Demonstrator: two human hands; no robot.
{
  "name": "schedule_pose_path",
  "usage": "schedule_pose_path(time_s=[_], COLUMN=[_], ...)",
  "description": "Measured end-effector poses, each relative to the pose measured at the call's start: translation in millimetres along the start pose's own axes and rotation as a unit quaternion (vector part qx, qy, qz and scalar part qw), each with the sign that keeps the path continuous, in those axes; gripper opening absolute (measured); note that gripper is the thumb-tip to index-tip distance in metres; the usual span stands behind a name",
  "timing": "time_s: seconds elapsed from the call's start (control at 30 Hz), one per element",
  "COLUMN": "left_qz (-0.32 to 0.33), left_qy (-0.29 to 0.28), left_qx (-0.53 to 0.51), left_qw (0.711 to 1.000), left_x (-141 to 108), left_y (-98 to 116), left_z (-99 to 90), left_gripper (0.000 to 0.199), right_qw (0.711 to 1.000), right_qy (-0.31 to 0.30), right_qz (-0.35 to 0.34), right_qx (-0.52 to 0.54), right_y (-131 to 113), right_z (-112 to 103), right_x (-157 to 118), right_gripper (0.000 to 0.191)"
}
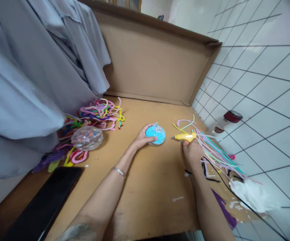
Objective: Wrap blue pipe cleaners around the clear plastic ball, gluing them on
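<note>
My left hand grips a round ball wrapped in bright blue pipe cleaner, with a clear, uncovered patch near its top. The fingers curl round its left side and the thumb lies across its front. To the right, my right hand is closed round the handle of a yellow glue gun. The gun's nozzle points left at the ball, with a gap between them. A black cord trails from the gun toward the lower right.
Tangled coloured pipe cleaners, a clear bumpy ball and a black phone lie left. Straight pipe cleaners, a red-lidded jar and white tissue are right. A cardboard panel stands behind; grey cloth hangs left.
</note>
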State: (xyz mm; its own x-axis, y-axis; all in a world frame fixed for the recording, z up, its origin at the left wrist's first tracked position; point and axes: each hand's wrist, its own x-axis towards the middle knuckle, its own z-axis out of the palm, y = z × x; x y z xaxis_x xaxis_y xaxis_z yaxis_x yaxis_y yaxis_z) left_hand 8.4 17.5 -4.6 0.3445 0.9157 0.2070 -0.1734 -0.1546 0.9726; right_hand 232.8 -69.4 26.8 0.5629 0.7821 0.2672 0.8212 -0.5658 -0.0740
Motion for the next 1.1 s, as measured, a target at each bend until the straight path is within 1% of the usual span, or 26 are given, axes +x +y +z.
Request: schedule_pose_path(time_s=[0.13, 0.3, 0.37, 0.57, 0.7, 0.77, 0.83, 0.9, 0.97, 1.0, 1.07, 1.1], left_qz=[-0.006, 0.004, 0.002, -0.005, -0.003, -0.009, -0.013, 0.008, 0.024, 0.03, 0.041, 0.047], left_qy=[0.004, 0.006, 0.009, 0.016, 0.014, 0.008, -0.001, -0.001, -0.003, -0.003, -0.004, -0.004], left_qx=[0.006, 0.005, 0.011, 0.027, 0.042, 0.04, 0.034, 0.04, 0.054, 0.059, 0.066, 0.07], left_qw=[1.0, 1.0, 1.0, 0.999, 0.999, 0.999, 0.999, 0.999, 0.998, 0.998, 0.997, 0.996], left_x=[1, 2, 1, -1, 0, 1, 1, 1, 1, 1, 1, 0], left_y=[-3, -6, -5, -1, -3, -4, -5, -5, -5, -4, -3, -2], left_z=[-0.8, -2.8, -3.0, -2.4, -2.2, -1.5, -0.4, 0.8, 1.6, 1.8, 2.0, 2.0], left_gripper=[0.08, 0.081, 0.081, 0.08, 0.081, 0.082, 0.082, 0.079, 0.076, 0.075, 0.072, 0.071], right_qw=[0.999, 0.997, 0.997, 1.0, 0.999, 0.999, 1.0, 0.997, 0.985, 0.971, 0.926, 0.901], right_qy=[-0.028, -0.058, -0.06, -0.024, -0.035, -0.031, 0.009, 0.058, 0.083, 0.085, 0.078, 0.08], right_qz=[0.015, 0.041, 0.043, 0.014, -0.008, -0.014, -0.018, -0.044, -0.102, -0.141, -0.225, -0.265], right_qx=[-0.006, -0.005, 0.003, 0.013, 0.002, -0.006, -0.014, 0.016, 0.111, 0.174, 0.293, 0.333], right_y=[7, 9, 11, 19, 21, 20, 19, 16, 8, 2, -14, -24], right_z=[12, 11, 10, 13, 14, 13, 12, 11, 9, 8, 1, -4], right_x=[4, 11, 12, 16, 15, 12, 10, 8, 8, 9, 10, 10], right_gripper=[0.045, 0.048, 0.048, 0.049, 0.051, 0.051, 0.05, 0.045, 0.037, 0.035, 0.032, 0.032])
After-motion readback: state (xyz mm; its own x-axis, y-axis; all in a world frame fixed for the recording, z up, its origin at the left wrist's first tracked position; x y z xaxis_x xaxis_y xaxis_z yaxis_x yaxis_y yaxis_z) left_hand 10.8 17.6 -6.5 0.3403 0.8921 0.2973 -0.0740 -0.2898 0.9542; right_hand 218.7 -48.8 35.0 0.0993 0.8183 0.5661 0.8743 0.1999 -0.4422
